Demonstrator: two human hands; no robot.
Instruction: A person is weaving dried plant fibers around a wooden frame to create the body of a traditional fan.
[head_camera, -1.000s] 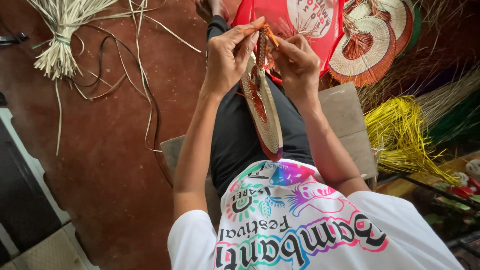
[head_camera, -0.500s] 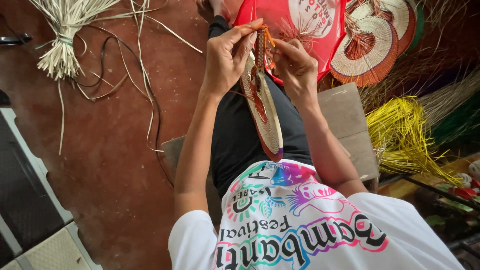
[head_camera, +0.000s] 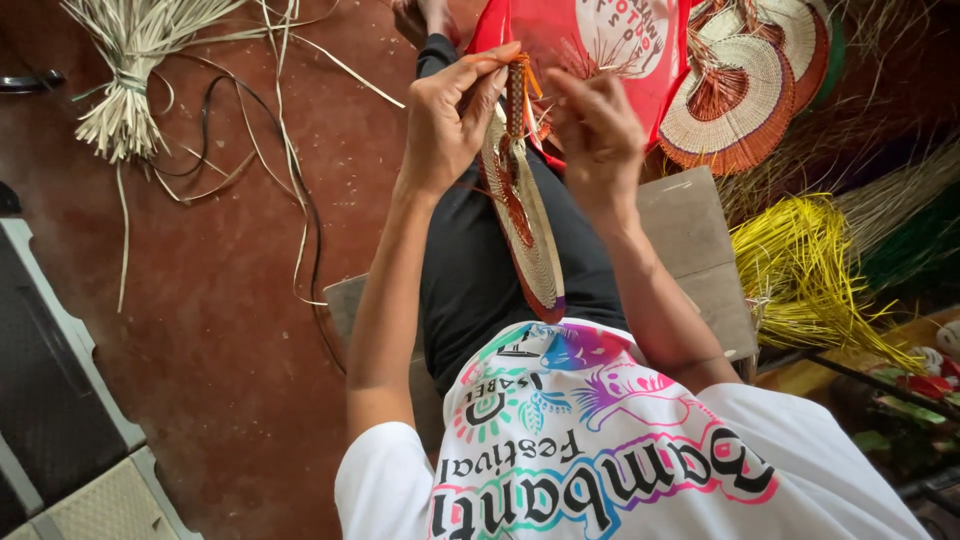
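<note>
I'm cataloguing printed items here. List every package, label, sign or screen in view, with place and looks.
Red bag: top centre, beyond the hands, red with a white round printed patch.
Shirt print: bottom centre on the white shirt, multicoloured lettering and figures.
No screens or signs in view.

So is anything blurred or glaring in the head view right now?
Head view: the right hand is smeared by motion blur, while the left hand and the woven fan read sharper. Light is soft and even, with no harsh glare; the dyed straw bundles at the right edge fall into dim shadow.
</note>
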